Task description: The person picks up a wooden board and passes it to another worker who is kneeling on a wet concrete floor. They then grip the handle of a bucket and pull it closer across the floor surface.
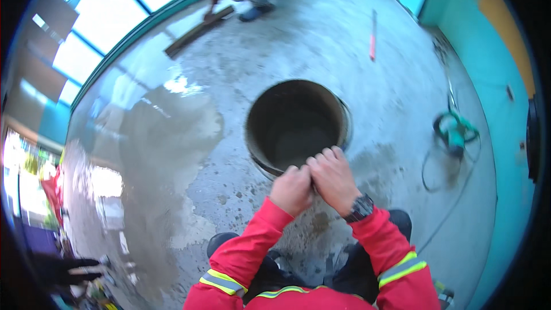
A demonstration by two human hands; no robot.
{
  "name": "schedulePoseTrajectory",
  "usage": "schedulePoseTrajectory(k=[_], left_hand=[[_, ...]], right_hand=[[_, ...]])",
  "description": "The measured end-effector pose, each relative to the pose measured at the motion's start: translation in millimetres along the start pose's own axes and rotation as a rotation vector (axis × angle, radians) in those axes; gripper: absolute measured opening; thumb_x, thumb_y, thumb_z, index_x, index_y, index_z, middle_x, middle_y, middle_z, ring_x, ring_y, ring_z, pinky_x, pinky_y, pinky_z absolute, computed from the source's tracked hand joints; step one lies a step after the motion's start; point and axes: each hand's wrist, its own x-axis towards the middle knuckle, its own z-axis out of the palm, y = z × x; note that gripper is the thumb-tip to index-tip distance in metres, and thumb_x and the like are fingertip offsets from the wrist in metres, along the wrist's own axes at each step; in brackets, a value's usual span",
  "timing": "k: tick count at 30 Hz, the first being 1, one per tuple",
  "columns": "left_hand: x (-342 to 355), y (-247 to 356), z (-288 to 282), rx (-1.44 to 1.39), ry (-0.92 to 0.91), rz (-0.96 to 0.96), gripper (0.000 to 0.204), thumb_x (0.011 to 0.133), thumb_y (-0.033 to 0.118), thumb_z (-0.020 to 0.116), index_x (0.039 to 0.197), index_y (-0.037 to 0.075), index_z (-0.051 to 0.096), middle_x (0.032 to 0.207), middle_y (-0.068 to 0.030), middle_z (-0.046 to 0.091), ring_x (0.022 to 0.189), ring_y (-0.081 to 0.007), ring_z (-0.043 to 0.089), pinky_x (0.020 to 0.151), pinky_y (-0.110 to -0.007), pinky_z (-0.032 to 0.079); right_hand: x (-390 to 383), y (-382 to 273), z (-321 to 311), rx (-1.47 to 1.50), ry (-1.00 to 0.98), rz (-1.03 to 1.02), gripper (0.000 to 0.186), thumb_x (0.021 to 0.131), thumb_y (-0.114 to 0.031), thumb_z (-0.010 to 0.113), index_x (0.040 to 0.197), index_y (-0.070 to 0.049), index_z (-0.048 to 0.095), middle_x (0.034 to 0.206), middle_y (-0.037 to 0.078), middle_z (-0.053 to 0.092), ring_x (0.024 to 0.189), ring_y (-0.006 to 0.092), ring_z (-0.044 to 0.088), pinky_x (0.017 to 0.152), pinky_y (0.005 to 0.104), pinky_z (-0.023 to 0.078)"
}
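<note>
A round, dark bucket [252,138] stands in front of me on the wet floor, its mouth facing up. Grey material [298,140] lies inside, in shadow. At the bucket's near edge my left hand [293,190] is closed, knuckles up. Right beside it, almost touching, my right hand [333,181] is also closed on that edge. Whether the fingers hold the rim or a handle is hidden. A dark watch sits on my right wrist, and both sleeves are red with reflective bands.
Wet screed [166,143] spreads to the left. At the far left a person crouches by a long wooden board [198,31]. A red-handled tool [372,46] lies at the far right. Closer, a green power tool [457,132] trails its cord near the turquoise wall [502,143].
</note>
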Motion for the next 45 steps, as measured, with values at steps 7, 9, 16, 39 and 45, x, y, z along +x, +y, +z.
schedulePoseTrajectory(k=[7, 9, 16, 39, 45], left_hand=[[-3.2, -5.6, -10.3, 0.016, -0.057, 0.001, 0.018, 0.078, 0.014, 0.059, 0.086, 0.0, 0.052, 0.076, -0.0149, 0.058, 0.077, -0.0318, 0.059, 0.068, -0.043, 0.052], [-0.5, -4.5, -8.5, 0.007, -0.052, -0.007, 0.018, 0.078, 0.014, 0.059, 0.087, -0.001, 0.052, 0.077, -0.0147, 0.059, 0.077, -0.0315, 0.059, 0.068, -0.042, 0.052], [2.7, -2.4, -7.0, -0.018, -0.087, -0.011, 0.02, 0.079, 0.015, 0.059, 0.089, -0.001, 0.052, 0.078, -0.0142, 0.059, 0.079, -0.031, 0.059, 0.068, -0.041, 0.053], [4.0, -1.8, -4.6, -0.025, -0.052, 0.021, 0.019, 0.079, 0.014, 0.058, 0.089, -0.001, 0.052, 0.073, -0.0142, 0.058, 0.074, -0.0298, 0.06, 0.063, -0.041, 0.053], [5.1, -1.9, -3.0, -0.035, -0.064, 0.007, 0.018, 0.079, 0.014, 0.058, 0.089, 0.0, 0.052, 0.073, -0.0139, 0.058, 0.075, -0.0299, 0.06, 0.063, -0.041, 0.053]], right_hand=[[12.4, -8.4, -2.3, -0.037, -0.109, -0.02, 0.003, 0.076, -0.012, 0.059, 0.078, -0.011, 0.058, 0.078, 0.007, 0.06, 0.085, 0.0244, 0.055, 0.084, 0.0376, 0.039], [12.1, -5.0, -2.0, -0.049, -0.114, -0.026, 0.003, 0.076, -0.012, 0.06, 0.078, -0.01, 0.058, 0.077, 0.007, 0.06, 0.085, 0.0245, 0.055, 0.083, 0.0376, 0.039], [13.2, -2.2, -8.7, -0.038, -0.14, -0.019, 0.003, 0.075, -0.011, 0.06, 0.077, -0.009, 0.058, 0.075, 0.008, 0.06, 0.082, 0.025, 0.056, 0.08, 0.0376, 0.039], [10.6, 2.4, -4.1, 0.015, -0.118, -0.008, 0.002, 0.076, -0.01, 0.059, 0.075, -0.009, 0.058, 0.073, 0.008, 0.06, 0.078, 0.0259, 0.056, 0.077, 0.0387, 0.039], [9.2, 4.8, -0.3, 0.017, -0.118, -0.005, 0.002, 0.075, -0.01, 0.059, 0.075, -0.008, 0.058, 0.072, 0.008, 0.06, 0.078, 0.026, 0.056, 0.077, 0.0387, 0.039]])
